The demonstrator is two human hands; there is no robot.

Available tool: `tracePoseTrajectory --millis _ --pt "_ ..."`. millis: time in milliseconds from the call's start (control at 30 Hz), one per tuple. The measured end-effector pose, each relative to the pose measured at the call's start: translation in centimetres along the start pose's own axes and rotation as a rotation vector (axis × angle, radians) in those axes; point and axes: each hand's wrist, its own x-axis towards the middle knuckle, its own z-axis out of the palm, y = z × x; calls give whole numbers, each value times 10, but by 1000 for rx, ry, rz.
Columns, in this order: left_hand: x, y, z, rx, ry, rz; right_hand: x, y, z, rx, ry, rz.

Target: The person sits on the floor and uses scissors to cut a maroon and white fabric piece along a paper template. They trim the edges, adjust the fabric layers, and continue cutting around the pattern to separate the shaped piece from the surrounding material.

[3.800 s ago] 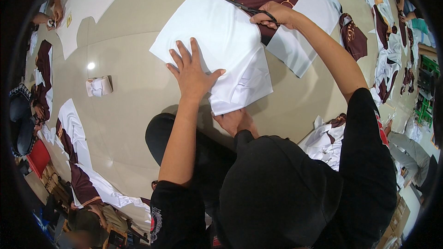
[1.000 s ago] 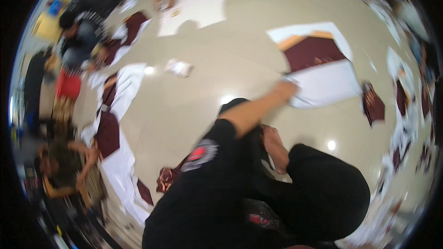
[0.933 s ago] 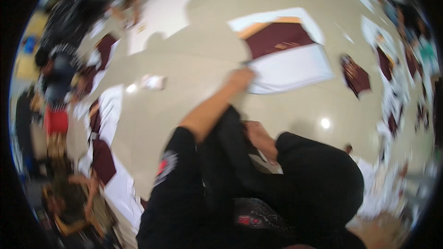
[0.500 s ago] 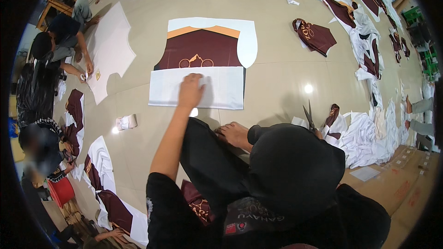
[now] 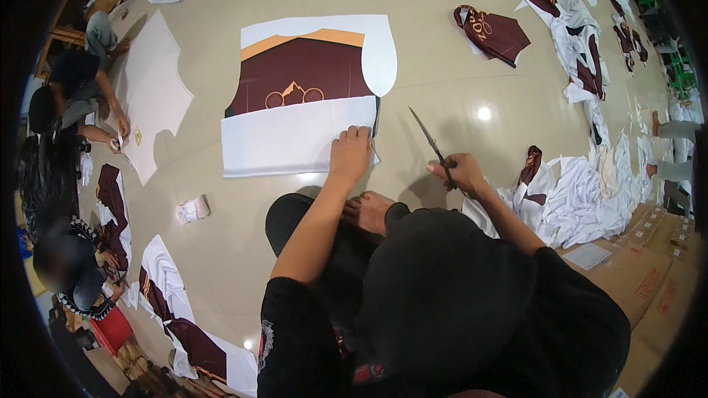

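Note:
On the floor before me lies a maroon fabric panel (image 5: 302, 68) with an orange band, a bicycle print and white margins. Its near part is covered by a folded-over white flap (image 5: 276, 138). My left hand (image 5: 351, 153) is at the flap's right side, fingers bent together over the fabric by its edge. To the right, above the floor, my right hand (image 5: 463, 173) grips dark scissors (image 5: 430, 135) by the handles. Their blades point away from me toward the panel, apart from it, and look closed.
A folded maroon piece (image 5: 493, 35) lies far right. White fabric heaps (image 5: 575, 199) and cardboard (image 5: 634, 273) are at the right. On the left, a person (image 5: 74, 92) cuts a pale panel (image 5: 151, 92); a small white bundle (image 5: 193, 209) lies nearer. Another person sits lower left.
My left hand has slid right from the middle of the white flap to its right edge. My right hand has come into view, raising the scissors toward the panel.

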Motion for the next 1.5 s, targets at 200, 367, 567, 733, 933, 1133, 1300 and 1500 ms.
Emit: tracePoseTrajectory --millis 200,367,567,733,933,1133,1300,1500 --pt "-4 -6 -14 -151 8 -13 40 -15 -16 -115 -161 27" --pt "-4 -6 -24 -251 19 -7 58 -40 -15 -36 -242 70" --pt "-2 -5 -28 -282 6 10 92 -43 -14 -4 -293 69" --pt "-2 -4 -31 -290 2 19 99 -60 -9 0 -312 50" --pt "-3 -2 -38 -285 -9 9 108 -61 -8 -17 -305 82" --pt "-4 -1 -42 -278 5 19 113 -58 -8 -5 -313 93" --pt "-2 0 -39 -264 12 32 114 -58 -8 -22 -303 84" --pt "-2 -1 -39 -244 6 32 112 -61 -9 -40 -301 79"
